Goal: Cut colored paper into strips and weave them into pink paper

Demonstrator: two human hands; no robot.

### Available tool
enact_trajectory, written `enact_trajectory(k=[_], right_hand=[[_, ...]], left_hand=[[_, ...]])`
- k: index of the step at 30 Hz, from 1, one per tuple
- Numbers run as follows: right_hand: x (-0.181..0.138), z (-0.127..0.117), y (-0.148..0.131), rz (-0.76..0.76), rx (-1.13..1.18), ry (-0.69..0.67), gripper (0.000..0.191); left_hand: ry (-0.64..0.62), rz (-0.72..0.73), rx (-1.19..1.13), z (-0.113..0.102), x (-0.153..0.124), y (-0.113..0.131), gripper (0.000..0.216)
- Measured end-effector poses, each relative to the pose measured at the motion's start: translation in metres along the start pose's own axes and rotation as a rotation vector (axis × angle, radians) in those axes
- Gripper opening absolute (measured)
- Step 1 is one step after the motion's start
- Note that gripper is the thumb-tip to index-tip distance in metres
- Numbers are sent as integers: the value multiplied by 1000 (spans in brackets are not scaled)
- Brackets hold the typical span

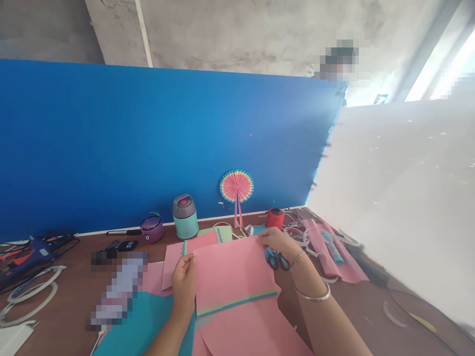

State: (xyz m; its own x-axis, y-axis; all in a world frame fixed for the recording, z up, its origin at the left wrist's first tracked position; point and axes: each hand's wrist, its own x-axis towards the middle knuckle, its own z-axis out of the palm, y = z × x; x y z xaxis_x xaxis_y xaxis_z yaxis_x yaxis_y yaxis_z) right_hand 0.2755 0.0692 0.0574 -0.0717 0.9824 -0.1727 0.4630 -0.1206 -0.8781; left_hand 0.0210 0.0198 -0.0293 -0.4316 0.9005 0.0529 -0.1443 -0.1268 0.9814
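Note:
Between my two hands is a pink paper sheet [233, 272] with a yellow and a blue strip along its near edge. My left hand [183, 279] pinches its left edge, thumb on top. At the far right corner, my right hand [278, 241] grips the same sheet between thumb and fingers. Under it lie more pink paper [256, 329] and a teal sheet [144, 316]. Black and blue scissors [277, 260] rest below my right wrist. Behind the sheet lies a pink piece [202, 241] with blue and yellow edging.
A round pleated paper fan [236, 186] leans on the blue partition [148, 148]. A teal food jar [186, 220], a purple pot [152, 229] and a red object [274, 218] stand along the back. A glue gun [33, 254] lies left. Pink scraps [352, 267] and white strips lie right.

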Motion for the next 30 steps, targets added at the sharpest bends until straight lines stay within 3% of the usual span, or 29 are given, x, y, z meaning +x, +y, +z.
enact_trajectory(k=[7, 9, 12, 14, 15, 18, 20, 24, 30], right_hand=[[7, -11, 18, -7, 80, -101, 19], [12, -18, 24, 12, 76, 11, 25], [17, -18, 20, -36, -5, 314, 33], [15, -6, 8, -152, -41, 364, 34], [12, 5, 1, -321, -95, 364, 32], [-3, 48, -20, -790, -253, 201, 34], [-15, 77, -28, -942, -377, 114, 43], [-31, 109, -31, -958, -640, 42, 57], [-30, 110, -28, -926, -816, 42, 53]], left_hand=[[11, 15, 11, 0, 0, -2, 41], [-1, 12, 14, 0, 0, -2, 41], [-41, 2, 29, 2, -2, 0, 40], [-68, 1, 41, 3, -4, 2, 39], [-82, 3, 47, 4, -5, 3, 38], [-120, 17, 61, 5, -8, 5, 35], [-148, 32, 64, 5, -8, 4, 34], [-195, 70, 45, 5, -6, 0, 34], [-209, 91, 48, 5, -5, -2, 29]])
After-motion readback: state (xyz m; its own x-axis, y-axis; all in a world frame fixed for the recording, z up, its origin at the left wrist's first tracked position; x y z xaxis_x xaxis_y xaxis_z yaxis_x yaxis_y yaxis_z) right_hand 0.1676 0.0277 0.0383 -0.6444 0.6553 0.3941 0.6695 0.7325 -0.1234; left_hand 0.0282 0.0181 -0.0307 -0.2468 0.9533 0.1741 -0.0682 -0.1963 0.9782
